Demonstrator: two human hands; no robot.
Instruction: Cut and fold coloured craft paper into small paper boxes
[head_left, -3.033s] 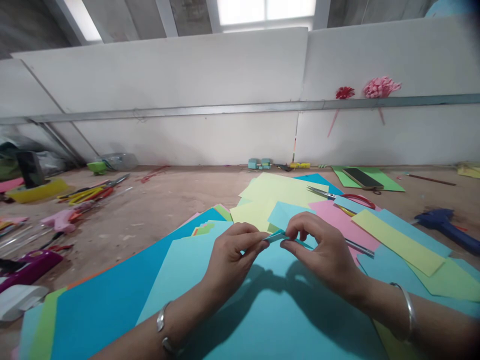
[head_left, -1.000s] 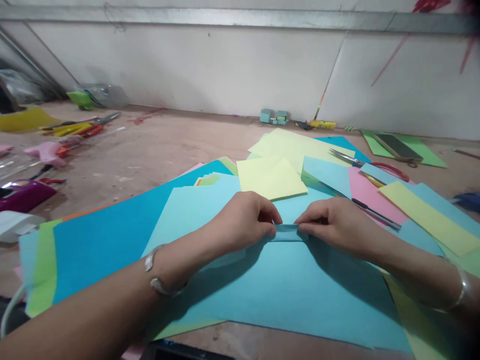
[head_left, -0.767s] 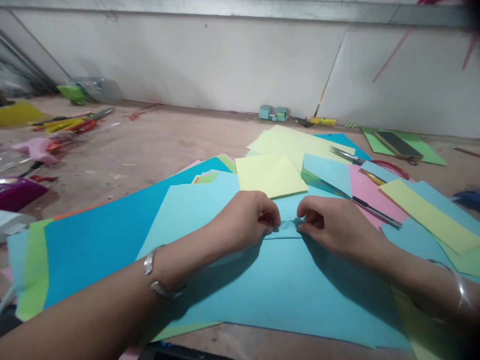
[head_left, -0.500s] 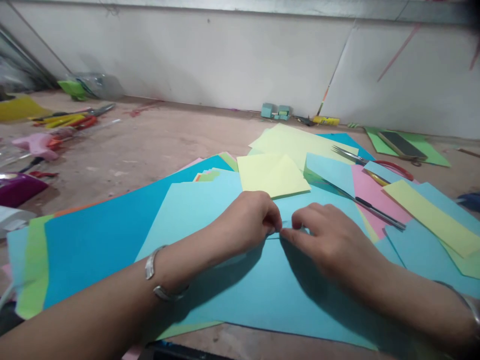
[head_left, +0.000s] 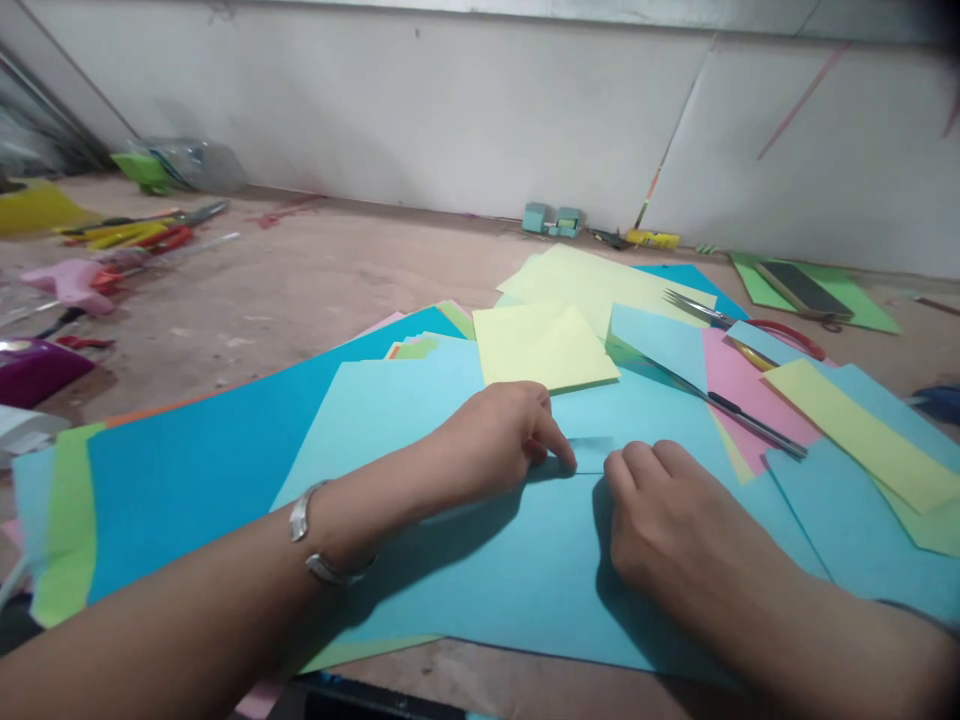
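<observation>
A small folded light-blue paper strip (head_left: 592, 455) lies flat on a large light-blue sheet (head_left: 525, 570). My left hand (head_left: 495, 440) is curled, its forefinger tip pressing the strip's left end. My right hand (head_left: 675, 515) is also curled, knuckles up, and its fingertips press down on the strip's right end, hiding that part. Each wrist wears a silver bangle.
Pale yellow squares (head_left: 544, 345), a darker blue sheet (head_left: 210, 460) and pink and green papers lie around. Red-handled scissors (head_left: 720, 320) and a pen (head_left: 739, 408) rest at the right, a phone (head_left: 802, 287) beyond. Tools (head_left: 135, 232) and a purple object (head_left: 34, 368) sit at the left.
The strip, held up between both hands three seconds ago, now lies on the sheet. My right hand slid along it toward my left hand, then drew back to the right end.
</observation>
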